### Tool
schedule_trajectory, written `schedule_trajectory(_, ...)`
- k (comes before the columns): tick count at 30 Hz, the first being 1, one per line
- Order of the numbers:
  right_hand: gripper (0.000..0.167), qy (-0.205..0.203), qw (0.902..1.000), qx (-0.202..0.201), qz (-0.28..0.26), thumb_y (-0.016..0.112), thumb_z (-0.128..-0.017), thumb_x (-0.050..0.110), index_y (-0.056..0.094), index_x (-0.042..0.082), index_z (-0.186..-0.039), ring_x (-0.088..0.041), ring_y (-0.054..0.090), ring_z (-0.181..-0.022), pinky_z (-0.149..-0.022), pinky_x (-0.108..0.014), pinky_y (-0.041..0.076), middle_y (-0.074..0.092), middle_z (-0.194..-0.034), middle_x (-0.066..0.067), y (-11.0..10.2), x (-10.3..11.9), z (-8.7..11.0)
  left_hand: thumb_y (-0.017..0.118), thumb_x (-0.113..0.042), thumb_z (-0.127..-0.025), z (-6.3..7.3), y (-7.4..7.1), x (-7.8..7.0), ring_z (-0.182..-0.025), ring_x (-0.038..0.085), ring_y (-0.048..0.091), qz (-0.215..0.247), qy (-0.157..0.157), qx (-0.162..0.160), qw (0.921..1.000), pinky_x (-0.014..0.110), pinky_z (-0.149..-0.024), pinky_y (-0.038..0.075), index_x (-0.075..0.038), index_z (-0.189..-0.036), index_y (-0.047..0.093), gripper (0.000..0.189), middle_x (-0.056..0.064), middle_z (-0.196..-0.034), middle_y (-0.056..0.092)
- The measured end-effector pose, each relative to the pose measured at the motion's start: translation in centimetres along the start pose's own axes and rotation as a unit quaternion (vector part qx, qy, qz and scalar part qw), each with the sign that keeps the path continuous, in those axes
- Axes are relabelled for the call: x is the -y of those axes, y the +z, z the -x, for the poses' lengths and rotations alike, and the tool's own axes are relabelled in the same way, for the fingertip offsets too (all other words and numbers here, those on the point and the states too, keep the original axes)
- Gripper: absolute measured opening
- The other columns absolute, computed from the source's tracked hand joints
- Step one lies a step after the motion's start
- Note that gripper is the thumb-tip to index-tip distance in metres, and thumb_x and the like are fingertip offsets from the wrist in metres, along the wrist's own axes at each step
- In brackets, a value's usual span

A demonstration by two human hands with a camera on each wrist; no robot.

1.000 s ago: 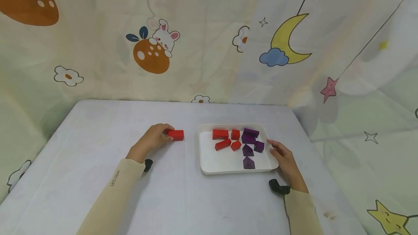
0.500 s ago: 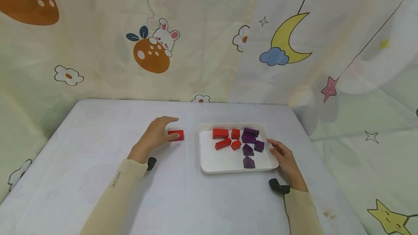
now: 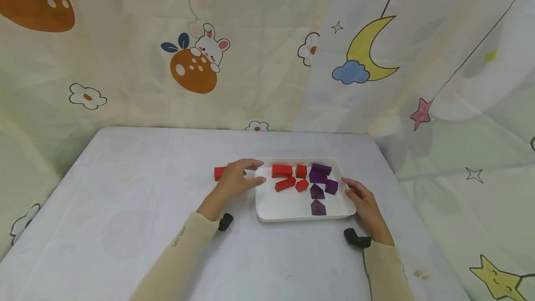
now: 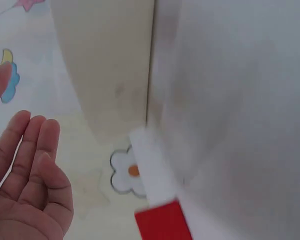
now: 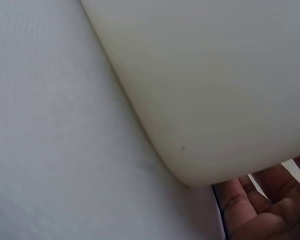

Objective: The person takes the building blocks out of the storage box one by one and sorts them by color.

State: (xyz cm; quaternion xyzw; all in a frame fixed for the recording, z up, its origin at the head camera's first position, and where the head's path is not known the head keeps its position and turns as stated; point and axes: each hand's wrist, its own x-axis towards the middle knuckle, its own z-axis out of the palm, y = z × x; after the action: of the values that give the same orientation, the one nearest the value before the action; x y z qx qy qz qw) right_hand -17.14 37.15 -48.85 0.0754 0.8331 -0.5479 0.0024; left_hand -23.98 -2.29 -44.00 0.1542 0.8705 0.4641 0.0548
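My left hand (image 3: 235,181) reaches the left end of a white tray (image 3: 284,208), thumb and fingers spread apart with nothing between them. Behind that hand, partly covered, a red block (image 3: 218,173) lies on the table; the left wrist view shows the red block (image 4: 165,222) at its lower edge. At the tray's opposite end, my right hand (image 3: 368,210) rests its fingers against the rim, and in the right wrist view the fingers (image 5: 237,202) lie beside the tray's outer wall (image 5: 205,100). Several red blocks (image 3: 282,171) and several purple blocks (image 3: 320,175) sit in the tray.
A pale cloth covers the table (image 3: 104,189). Behind it hangs a curtain (image 3: 259,59) printed with cartoon figures. Each wrist carries a black camera mount, such as the right mount (image 3: 356,238).
My left hand has let go of the red block, leaving it on the table, and has moved right to the tray's left end. The right hand and tray have stayed put.
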Motion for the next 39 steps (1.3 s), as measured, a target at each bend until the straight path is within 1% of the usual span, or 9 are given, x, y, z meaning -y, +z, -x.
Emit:
schedule_trajectory(4, 0.048, 0.003, 1.0000, 0.001, 0.009, 0.054, -0.115, 0.015, 0.047, 0.001, -0.160, -0.043, 0.035, -0.157, -0.090, -0.002, 0.042, 0.037, -0.170, -0.024, 0.1, 0.1, 0.0, 0.086, -0.021, -0.095, 0.1, 2.0, -0.6, -0.128, 0.031, 0.066, 0.029, -0.017, 0.007, 0.9994, 0.048, -0.104, 0.059, -0.015, -0.140, 0.073, 0.047, 0.008, -0.134, 0.074)
schedule_trajectory(10, 0.048, 0.008, 0.9998, -0.002, 0.018, 0.054, -0.115, 0.016, 0.048, 0.001, -0.160, -0.043, 0.035, -0.157, -0.091, -0.002, 0.041, 0.037, -0.170, -0.024, 0.1, 0.1, 0.0, 0.085, -0.019, -0.096, 0.0, 4.6, -0.7, -0.125, 0.030, 0.068, 0.053, -0.007, 0.012, 0.9985, 0.047, -0.101, 0.061, -0.010, -0.137, 0.075, 0.043, 0.007, -0.131, 0.076)
schedule_trajectory(12, 0.048, 0.011, 0.9997, -0.002, 0.021, 0.054, -0.115, 0.016, 0.048, 0.002, -0.160, -0.043, 0.035, -0.157, -0.094, -0.004, 0.041, 0.037, -0.170, -0.023, 0.1, 0.0, 0.0, 0.085, -0.020, -0.095, -0.2, 5.2, -0.8, -0.123, 0.029, 0.069, 0.048, -0.008, 0.006, 0.9988, 0.046, -0.106, 0.056, -0.011, -0.135, 0.076, 0.042, 0.006, -0.128, 0.077)
schedule_trajectory(17, 0.048, 0.010, 0.9995, -0.001, 0.029, 0.054, -0.115, 0.017, 0.048, 0.002, -0.160, -0.044, 0.036, -0.157, -0.097, -0.006, 0.041, 0.037, -0.171, -0.023, 0.1, -0.2, -0.1, 0.088, -0.024, -0.093, -0.7, 6.4, -1.0, -0.113, 0.024, 0.071, -0.015, -0.008, -0.009, 0.9998, 0.053, -0.103, 0.035, -0.014, -0.132, 0.078, 0.041, 0.004, -0.118, 0.080)
schedule_trajectory(21, 0.048, 0.010, 0.9997, -0.003, 0.021, 0.054, -0.115, 0.017, 0.048, 0.002, -0.160, -0.042, 0.035, -0.157, -0.093, -0.003, 0.041, 0.037, -0.170, -0.022, 0.1, -0.2, -0.2, 0.090, -0.025, -0.092, -1.0, 7.1, -1.1, -0.100, 0.020, 0.070, -0.076, 0.004, -0.009, 0.9971, 0.055, -0.101, 0.028, -0.013, -0.127, 0.081, 0.039, 0.001, -0.103, 0.079)
schedule_trajectory(24, 0.048, 0.013, 0.9997, -0.002, 0.021, 0.054, -0.115, 0.018, 0.048, 0.003, -0.161, -0.041, 0.035, -0.158, -0.097, -0.005, 0.042, 0.038, -0.170, -0.021, 0.1, -0.1, -0.2, 0.090, -0.022, -0.091, -1.1, 7.5, -1.0, -0.092, 0.019, 0.070, -0.101, 0.014, -0.020, 0.9946, 0.056, -0.098, 0.028, -0.011, -0.120, 0.083, 0.031, 0.000, -0.092, 0.078)
schedule_trajectory(29, 0.050, 0.002, 0.9997, 0.019, 0.016, 0.054, -0.115, 0.019, 0.045, 0.000, -0.161, -0.042, 0.036, -0.156, -0.098, -0.005, 0.042, 0.037, -0.170, -0.024, 1.0, -0.5, -0.2, 0.087, -0.019, -0.094, -0.5, 7.0, -0.2, -0.092, 0.017, 0.075, -0.113, 0.017, -0.029, 0.9930, 0.052, -0.093, 0.029, -0.013, -0.115, 0.084, 0.022, 0.000, -0.093, 0.081)
schedule_trajectory(35, 0.055, -0.010, 0.9991, 0.012, 0.039, 0.052, -0.117, 0.028, 0.043, 0.001, -0.163, -0.045, 0.039, -0.152, -0.090, -0.002, 0.043, 0.037, -0.169, -0.026, -0.9, -0.6, -1.2, 0.082, -0.023, -0.099, -1.6, 6.8, -1.3, -0.103, 0.014, 0.074, -0.084, 0.038, -0.013, 0.9956, 0.053, -0.103, 0.028, -0.018, -0.124, 0.082, 0.025, -0.003, -0.104, 0.081)
schedule_trajectory(39, 0.057, -0.002, 0.9991, 0.025, 0.034, 0.052, -0.116, 0.033, 0.042, 0.004, -0.164, -0.045, 0.040, -0.149, -0.088, -0.003, 0.044, 0.036, -0.169, -0.026, 0.0, -0.6, -1.2, 0.078, -0.022, -0.103, -0.1, 4.9, -1.1, -0.114, 0.018, 0.071, -0.059, 0.033, -0.017, 0.9975, 0.046, -0.113, 0.040, -0.016, -0.134, 0.077, 0.032, -0.001, -0.118, 0.079)
